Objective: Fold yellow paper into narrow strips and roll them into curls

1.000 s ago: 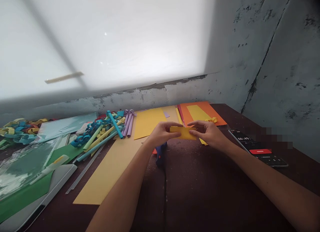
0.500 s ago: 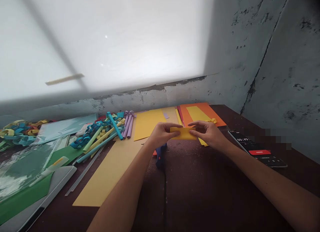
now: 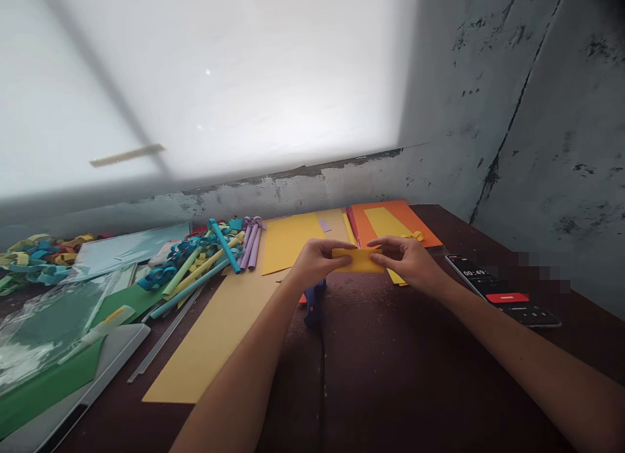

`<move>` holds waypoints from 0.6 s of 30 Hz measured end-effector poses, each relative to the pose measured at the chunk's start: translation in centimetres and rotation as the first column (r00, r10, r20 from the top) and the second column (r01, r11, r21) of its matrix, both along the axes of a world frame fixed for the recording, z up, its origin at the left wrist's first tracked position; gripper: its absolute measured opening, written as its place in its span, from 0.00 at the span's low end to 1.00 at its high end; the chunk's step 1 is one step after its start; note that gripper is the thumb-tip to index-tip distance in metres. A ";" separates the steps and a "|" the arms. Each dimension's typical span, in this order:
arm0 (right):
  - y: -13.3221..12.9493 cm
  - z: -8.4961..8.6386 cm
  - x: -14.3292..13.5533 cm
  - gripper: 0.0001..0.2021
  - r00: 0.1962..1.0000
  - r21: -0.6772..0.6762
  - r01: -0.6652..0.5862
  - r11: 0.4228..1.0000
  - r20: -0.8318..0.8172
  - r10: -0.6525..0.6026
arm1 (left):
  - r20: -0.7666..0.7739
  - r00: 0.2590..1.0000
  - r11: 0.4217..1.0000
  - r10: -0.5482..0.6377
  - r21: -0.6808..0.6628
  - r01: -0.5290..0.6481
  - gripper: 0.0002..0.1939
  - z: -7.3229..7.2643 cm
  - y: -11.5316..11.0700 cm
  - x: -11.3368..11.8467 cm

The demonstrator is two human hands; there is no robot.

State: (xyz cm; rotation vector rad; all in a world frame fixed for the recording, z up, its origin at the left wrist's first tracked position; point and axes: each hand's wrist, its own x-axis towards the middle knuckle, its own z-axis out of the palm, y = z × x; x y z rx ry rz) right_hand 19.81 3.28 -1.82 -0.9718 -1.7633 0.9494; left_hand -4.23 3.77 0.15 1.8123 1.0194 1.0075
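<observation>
A small yellow paper piece point(image 3: 361, 261) is held up between both hands over the dark table. My left hand point(image 3: 317, 259) pinches its left end, with the thumb in front and the fingers behind. The right end is pinched by my right hand point(image 3: 404, 258). Below my left hand lies a dark blue object point(image 3: 314, 306), partly hidden by the hand. Behind the hands are a larger yellow sheet point(image 3: 290, 241) and an orange sheet point(image 3: 422, 226) with yellow paper on it.
Rolled paper sticks point(image 3: 251, 247), paper chains point(image 3: 39, 258) and plastic sleeves point(image 3: 43, 323) cover the left side of the table point(image 3: 415, 375). A long tan sheet point(image 3: 215, 349) lies left of my left arm. A phone point(image 3: 502, 293) rests at the right.
</observation>
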 end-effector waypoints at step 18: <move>0.2 0.0 -0.1 0.17 0.994 -0.023 0.091 0.996 -0.060 -0.092 | 0.024 0.991 0.991 0.134 -0.015 -0.134 0.18 0.3 0.5 -1.0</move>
